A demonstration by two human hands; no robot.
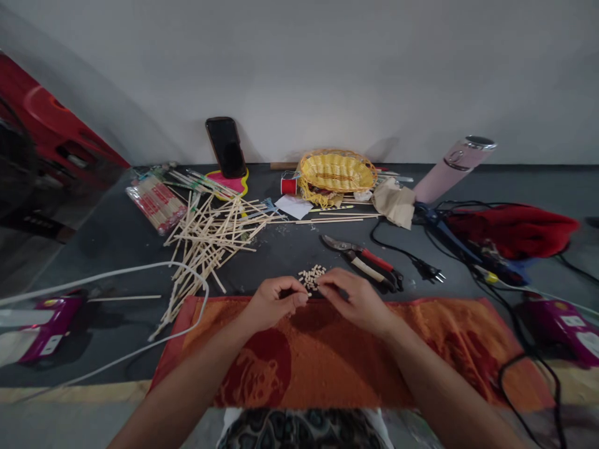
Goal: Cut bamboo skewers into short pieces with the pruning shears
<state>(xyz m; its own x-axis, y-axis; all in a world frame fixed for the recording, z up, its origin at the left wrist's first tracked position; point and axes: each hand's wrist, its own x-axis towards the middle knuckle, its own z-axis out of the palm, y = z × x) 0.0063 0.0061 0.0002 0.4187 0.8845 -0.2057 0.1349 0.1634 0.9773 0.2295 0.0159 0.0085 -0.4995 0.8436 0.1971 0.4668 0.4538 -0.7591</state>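
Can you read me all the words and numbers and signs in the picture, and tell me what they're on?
None can be read clearly.
Clear plastic packet of pale wooden sticks: red print, too blurred to read.
Shiny purple plastic device at the left edge: white label, too small to read.
Matching purple plastic device at the right edge: white label, too blurred to read.
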